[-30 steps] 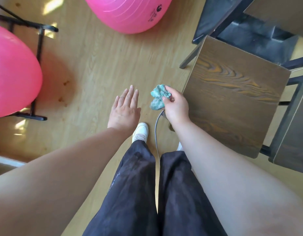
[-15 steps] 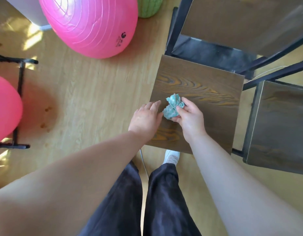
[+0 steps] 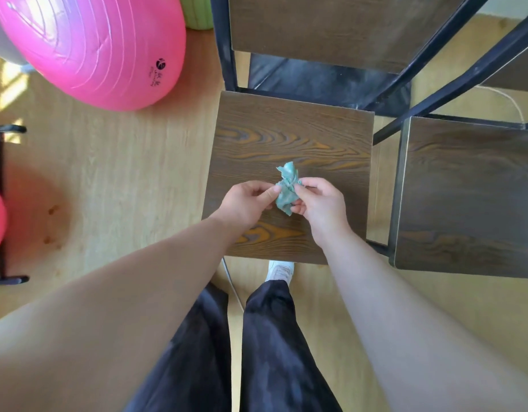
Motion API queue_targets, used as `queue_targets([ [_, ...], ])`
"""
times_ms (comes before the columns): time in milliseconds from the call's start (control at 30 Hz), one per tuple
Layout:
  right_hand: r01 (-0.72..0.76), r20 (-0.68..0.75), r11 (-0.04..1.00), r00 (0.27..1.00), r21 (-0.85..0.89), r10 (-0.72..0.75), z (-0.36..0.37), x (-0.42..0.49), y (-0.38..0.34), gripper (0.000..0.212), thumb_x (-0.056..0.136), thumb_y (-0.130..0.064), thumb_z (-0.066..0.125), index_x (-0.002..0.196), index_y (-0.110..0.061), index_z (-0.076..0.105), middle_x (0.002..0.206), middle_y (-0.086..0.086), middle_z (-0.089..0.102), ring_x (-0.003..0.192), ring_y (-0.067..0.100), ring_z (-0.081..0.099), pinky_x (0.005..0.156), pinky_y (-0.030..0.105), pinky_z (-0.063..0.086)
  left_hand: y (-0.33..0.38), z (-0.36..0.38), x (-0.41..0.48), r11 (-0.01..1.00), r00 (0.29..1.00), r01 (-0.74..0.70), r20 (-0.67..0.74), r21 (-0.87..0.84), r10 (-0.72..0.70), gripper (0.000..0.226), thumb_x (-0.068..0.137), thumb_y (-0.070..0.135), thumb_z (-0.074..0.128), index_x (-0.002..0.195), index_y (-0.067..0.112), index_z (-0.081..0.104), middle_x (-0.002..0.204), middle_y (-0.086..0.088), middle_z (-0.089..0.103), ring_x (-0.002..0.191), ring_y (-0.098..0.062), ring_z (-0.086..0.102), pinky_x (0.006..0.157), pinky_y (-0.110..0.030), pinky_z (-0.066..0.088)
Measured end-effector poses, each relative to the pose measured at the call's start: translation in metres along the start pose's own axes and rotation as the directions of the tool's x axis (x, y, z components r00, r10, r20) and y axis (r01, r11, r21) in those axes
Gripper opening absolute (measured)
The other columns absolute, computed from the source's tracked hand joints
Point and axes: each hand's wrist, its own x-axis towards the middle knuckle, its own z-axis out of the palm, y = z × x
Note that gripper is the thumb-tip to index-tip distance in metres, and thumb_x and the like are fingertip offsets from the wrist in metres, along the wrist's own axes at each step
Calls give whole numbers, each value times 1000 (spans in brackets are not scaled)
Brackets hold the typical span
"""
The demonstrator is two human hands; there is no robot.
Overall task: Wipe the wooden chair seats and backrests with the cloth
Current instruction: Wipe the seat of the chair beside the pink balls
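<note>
Unreadable dark logo on pink ball (image 3: 102, 52)

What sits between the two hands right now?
In the head view, only the crumpled teal cloth lies between the left hand and right hand. Both pinch it above the wooden chair seat.

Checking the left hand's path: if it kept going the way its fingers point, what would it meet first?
The left hand points right, so it meets the teal cloth at once, then the right hand. Depth looks matched.

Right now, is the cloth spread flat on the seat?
No: the cloth is bunched up, pinched between the left hand and right hand above the seat.
</note>
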Motion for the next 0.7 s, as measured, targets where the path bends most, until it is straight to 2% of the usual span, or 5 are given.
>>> queue_targets([
  [133,-42,5,999,999,24,42,-12,6,-2,11,89,-8,67,100,-9,68,93,14,72,75,22,73,65,29,58,3,16,8,993,996,82,46,-80,-79,8,88,28,74,92,22,73,91,0,77,92,-16,73,93,-32,55],
  [233,-62,-3,998,998,33,62,-19,11,-4,11,91,-9,64,102,-7,67,93,16,73,76,22,73,66,29,58,5,22,12,989,995,96,31,-116,-93,5,87,23,75,87,20,72,93,-4,77,94,-22,73,98,-41,53],
  [467,-74,-58,995,995,66,78,-32,19,-1,14,94,-11,62,106,-10,67,89,13,74,77,20,74,67,28,59,2,26,20,988,992,121,-25,-101,-124,7,87,27,75,81,26,72,87,-2,76,94,-24,72,96,-46,54],
  [600,-89,-72,992,993,86,96,-37,22,2,12,94,-10,61,104,-9,68,90,14,73,76,20,73,67,29,59,-3,25,25,989,988,128,-82,-76,-134,6,87,32,73,85,28,70,76,9,73,80,-10,69,78,-34,57],
  [700,-93,-76,991,992,99,101,-41,24,4,11,94,-9,61,102,-9,69,91,15,73,75,19,73,67,29,59,-4,22,27,990,986,127,-104,-54,-132,6,89,34,72,88,28,69,68,14,70,68,-1,63,64,-22,47],
])
